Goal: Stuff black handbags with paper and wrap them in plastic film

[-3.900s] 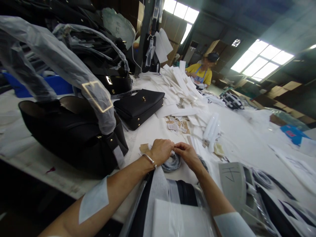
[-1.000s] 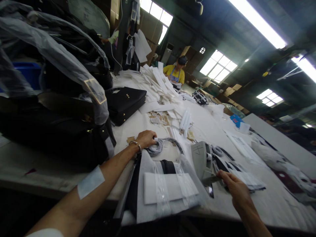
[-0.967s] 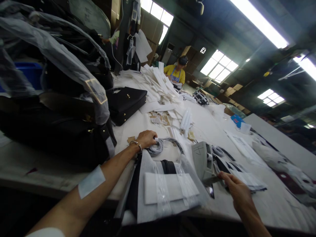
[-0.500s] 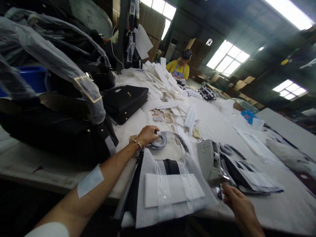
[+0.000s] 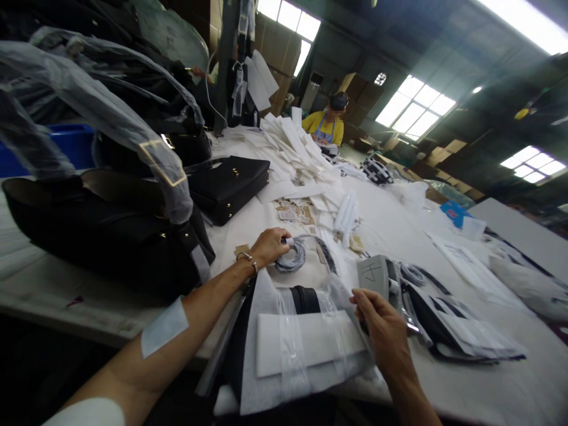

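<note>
The plastic-wrapped strap [image 5: 293,267] is coiled but looks unfastened, pinched in the left hand [image 5: 268,247]; I can't tell what the right hand [image 5: 384,325], fingers bent, grasps, if anything.

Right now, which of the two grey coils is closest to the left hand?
The grey coil at the left hand's fingertips; the other coil lies right of the grey device with handwritten marks.

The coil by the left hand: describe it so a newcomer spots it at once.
At the near edge of the white table lies a bundle with a white pad on top. Just beyond it, the grey coil lies flat. Another coil lies farther right, past the dispenser; this one has the left hand at its edge.
</note>
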The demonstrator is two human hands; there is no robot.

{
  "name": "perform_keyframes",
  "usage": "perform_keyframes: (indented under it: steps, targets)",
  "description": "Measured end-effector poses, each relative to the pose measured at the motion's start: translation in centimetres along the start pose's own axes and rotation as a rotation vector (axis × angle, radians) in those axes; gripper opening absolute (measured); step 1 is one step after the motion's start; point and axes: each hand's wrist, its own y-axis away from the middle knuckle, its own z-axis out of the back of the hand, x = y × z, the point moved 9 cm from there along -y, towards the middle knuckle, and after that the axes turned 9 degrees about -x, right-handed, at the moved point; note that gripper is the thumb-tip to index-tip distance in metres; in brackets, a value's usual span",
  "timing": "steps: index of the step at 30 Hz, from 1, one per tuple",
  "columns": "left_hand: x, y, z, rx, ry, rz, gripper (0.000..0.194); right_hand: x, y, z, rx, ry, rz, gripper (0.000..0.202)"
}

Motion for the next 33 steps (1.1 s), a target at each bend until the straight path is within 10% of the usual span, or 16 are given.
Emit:
perform_keyframes:
  steps: [12,25,33]
  targets:
    - [-0.5,0.0,0.7,-0.014,-0.039,-0.010,0.031,11.7,0.2,-13.6,0.454,-0.104,0.210,0.023]
    - [-0.4,0.1,0.4,-0.017,-0.063,-0.019,0.026,8.2,-3.9,-17.0,0.354,-0.072,0.144,0.061]
    - [-0.2,0.1,0.2,-0.015,-0.079,-0.013,0.032,8.3,-3.8,-17.3,0.318,0.046,0.116,0.040]
